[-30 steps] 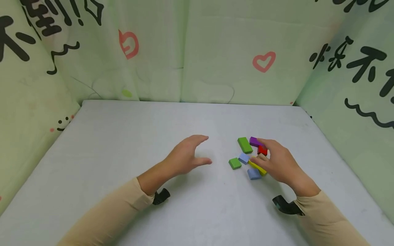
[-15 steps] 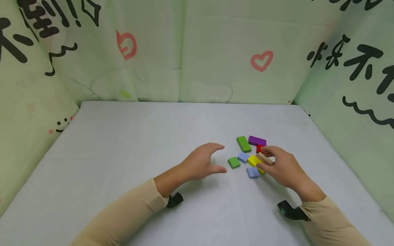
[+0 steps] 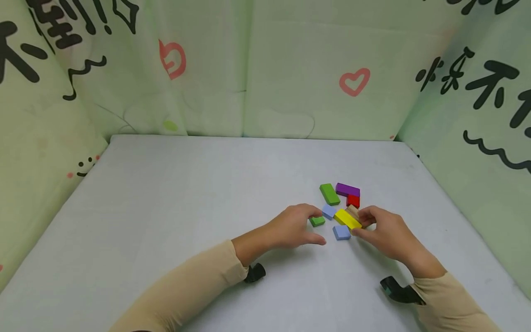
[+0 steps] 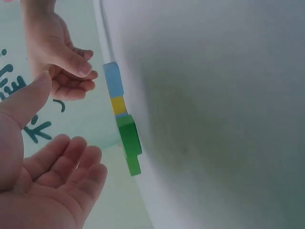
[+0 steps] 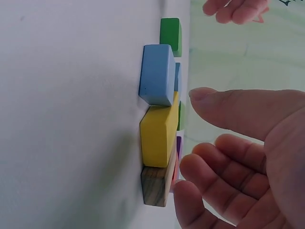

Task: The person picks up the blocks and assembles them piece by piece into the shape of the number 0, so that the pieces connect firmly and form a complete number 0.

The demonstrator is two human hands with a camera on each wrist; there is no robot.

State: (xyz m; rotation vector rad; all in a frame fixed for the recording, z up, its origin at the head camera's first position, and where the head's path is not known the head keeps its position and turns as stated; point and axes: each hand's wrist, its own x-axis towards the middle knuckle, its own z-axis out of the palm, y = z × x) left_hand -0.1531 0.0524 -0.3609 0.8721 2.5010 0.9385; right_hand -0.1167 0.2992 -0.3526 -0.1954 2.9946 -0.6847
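Several coloured wooden blocks lie in a loose cluster right of the table's middle. My right hand hovers at their right side, thumb and fingers apart, nearest the yellow block and the brown wood-grain block. In the right wrist view these two lie side by side, with a blue block at the yellow one's end. My left hand is at the cluster's left, thumb and fingers spread with nothing between them. Its fingers partly hide the small green block in the head view.
Farther back lie a long green block, a purple block and a red block. A second blue block sits mid-cluster. Printed pale green curtains border the white table at the back and sides.
My left hand has moved right and toward me, up to the small green block. My right hand has drawn back slightly toward me and right, uncovering the purple and red blocks.
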